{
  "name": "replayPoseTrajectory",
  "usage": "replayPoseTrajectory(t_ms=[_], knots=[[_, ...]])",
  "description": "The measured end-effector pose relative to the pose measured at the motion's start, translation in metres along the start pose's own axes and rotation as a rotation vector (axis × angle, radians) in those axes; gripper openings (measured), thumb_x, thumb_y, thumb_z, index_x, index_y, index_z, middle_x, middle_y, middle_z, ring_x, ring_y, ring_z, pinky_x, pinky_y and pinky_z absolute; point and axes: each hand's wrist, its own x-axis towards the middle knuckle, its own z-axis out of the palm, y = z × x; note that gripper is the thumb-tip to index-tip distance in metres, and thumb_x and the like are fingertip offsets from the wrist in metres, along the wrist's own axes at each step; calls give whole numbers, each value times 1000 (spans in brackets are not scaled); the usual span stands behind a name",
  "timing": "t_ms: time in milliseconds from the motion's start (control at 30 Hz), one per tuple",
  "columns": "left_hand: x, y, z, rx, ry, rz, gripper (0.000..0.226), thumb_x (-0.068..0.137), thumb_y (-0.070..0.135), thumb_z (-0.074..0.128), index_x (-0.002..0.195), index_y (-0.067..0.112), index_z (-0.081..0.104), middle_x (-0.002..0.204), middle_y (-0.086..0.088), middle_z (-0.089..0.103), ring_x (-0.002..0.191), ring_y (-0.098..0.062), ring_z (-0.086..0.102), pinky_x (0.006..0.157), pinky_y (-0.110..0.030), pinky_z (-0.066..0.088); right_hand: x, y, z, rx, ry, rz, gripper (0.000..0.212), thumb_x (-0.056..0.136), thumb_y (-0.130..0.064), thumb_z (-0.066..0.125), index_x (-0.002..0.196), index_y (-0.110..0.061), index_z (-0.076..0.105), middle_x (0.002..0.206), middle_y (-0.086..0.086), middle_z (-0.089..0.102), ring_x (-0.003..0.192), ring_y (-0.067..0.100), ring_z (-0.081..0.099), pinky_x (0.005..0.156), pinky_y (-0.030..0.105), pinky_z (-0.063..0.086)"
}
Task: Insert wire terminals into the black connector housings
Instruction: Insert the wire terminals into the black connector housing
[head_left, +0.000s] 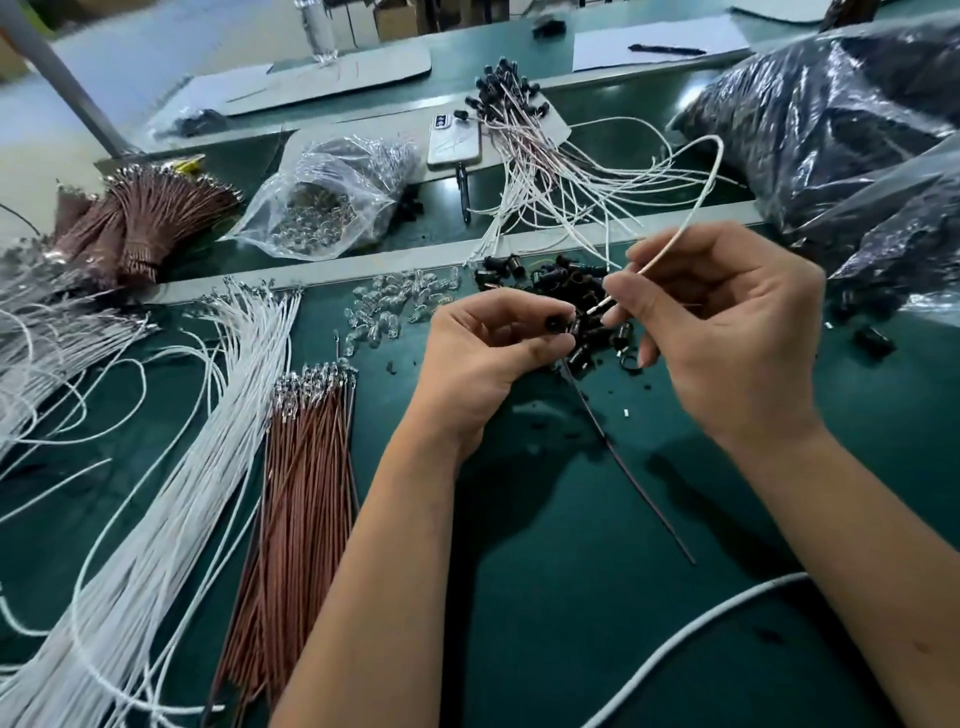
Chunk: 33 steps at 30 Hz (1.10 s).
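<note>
My left hand (488, 353) pinches a small black connector housing (555, 324) between thumb and fingers. A brown wire (623, 462) hangs down from that housing across the green mat. My right hand (727, 327) pinches a white wire (696, 208) near its terminal end (597, 306), whose tip sits just right of the housing. The white wire arcs up and back over the bench. A heap of loose black housings (550, 275) lies on the mat behind both hands.
White wires (171, 493) and brown wires (306, 467) lie bundled on the left. Small clear bulbs (389, 312) are scattered mid-table near a clear bag (322, 202). Finished assemblies (530, 140), a phone (454, 140) and dark plastic bags (841, 130) sit at the back.
</note>
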Motion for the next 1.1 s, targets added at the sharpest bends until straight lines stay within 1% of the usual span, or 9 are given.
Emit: replayPoseTrajectory(t_ms=[133,233,333,500,567,700,767,867,1100], knots=[[0,1,1,9,-3,-11,29,71,-12,81,82,14,79,85,-7,76,80,-18,69,77,-25,56,-3,-5,1,-39,-16,-22,21,89,-11,83,97,4,70,77,3,75,64,21,75,43,27,51],[0,1,1,6,-17,-5,28,69,-7,82,80,18,79,85,-6,76,79,-18,69,77,-26,56,-4,-5,1,-56,-37,-57,19,90,-10,82,97,4,71,80,9,75,65,21,75,51,22,51],[0,1,2,21,-37,3,27,67,-3,83,79,21,79,85,-6,76,79,-18,68,78,-28,56,-5,-4,2,-94,-50,-84,19,90,-10,83,96,4,72,81,8,75,64,19,74,57,17,51],[0,1,2,63,-53,-3,27,67,0,85,81,23,80,84,-8,75,81,-21,67,80,-33,56,-5,-3,3,-160,-51,-131,15,89,-12,83,94,-1,74,81,0,75,63,16,73,61,24,56],[0,1,3,75,-50,-7,26,67,2,85,80,24,80,85,-9,75,81,-22,67,83,-37,55,-5,-3,2,-164,-49,-145,15,89,-13,84,94,-2,74,81,-1,75,63,17,74,61,23,56],[-1,2,4,80,-46,-4,27,67,3,85,79,27,80,84,-5,76,80,-22,67,84,-40,56,-5,-2,2,-203,-57,-153,15,89,-16,85,94,-6,75,83,-4,75,65,15,74,61,25,56],[-1,2,4,90,-49,-6,28,67,3,85,79,28,80,81,-1,76,79,-20,67,82,-38,56,-5,-2,0,-254,-62,-174,15,90,-18,84,94,-6,76,84,-7,75,66,12,73,60,26,57],[0,2,4,121,-50,-7,28,67,4,85,78,29,80,76,4,73,73,-16,65,75,-31,55,-6,-3,-1,-355,-76,-238,15,91,-18,83,93,-5,77,83,-8,74,66,7,70,61,23,55],[0,2,5,153,-37,-25,26,67,2,86,77,24,78,73,-1,70,68,-13,63,69,-27,52,-6,-3,-2,-508,-90,-345,16,93,-16,81,88,-1,76,81,-7,70,71,-3,63,67,15,48]])
